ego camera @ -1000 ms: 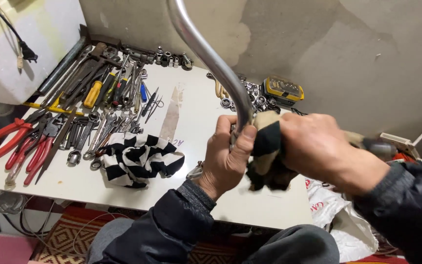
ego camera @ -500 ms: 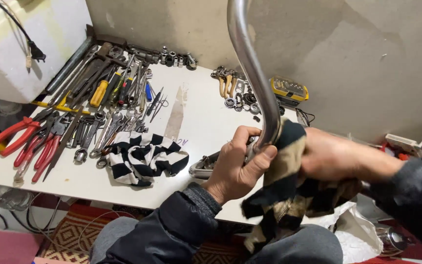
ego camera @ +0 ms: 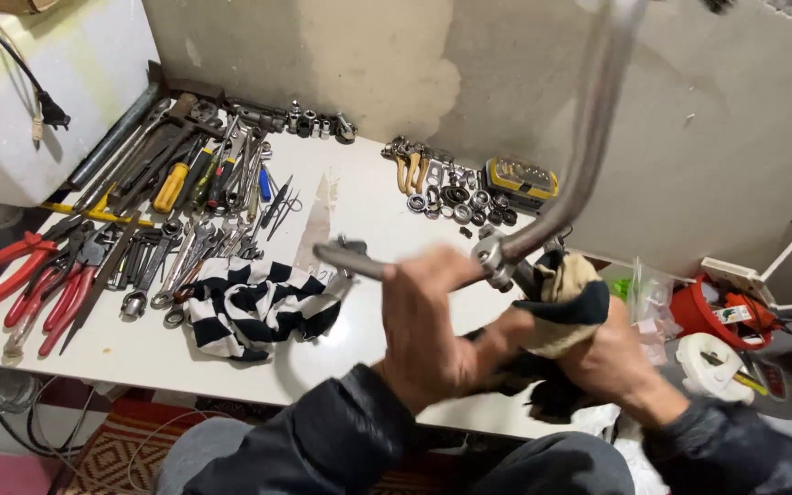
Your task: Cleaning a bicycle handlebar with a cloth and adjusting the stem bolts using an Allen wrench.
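A white table (ego camera: pixel 359 211) against a grey wall (ego camera: pixel 689 137) carries rows of tools (ego camera: pixel 167 192). The left hand (ego camera: pixel 428 330) grips a curved metal tube (ego camera: pixel 588 128); the right hand (ego camera: pixel 611 362) holds a rag (ego camera: pixel 561 302) against it.

Both hands, the left hand (ego camera: pixel 433 335) and right hand (ego camera: pixel 611 362), are bare; dark jacket sleeves (slightly shiny fabric) cover the arms, above grey trousers.

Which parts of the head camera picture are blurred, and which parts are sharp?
Head view: the left hand, the right hand with its dark and tan cloth, and the curved metal tube show motion blur; the pliers, the striped cloth and the white table stay sharp under even, soft light.
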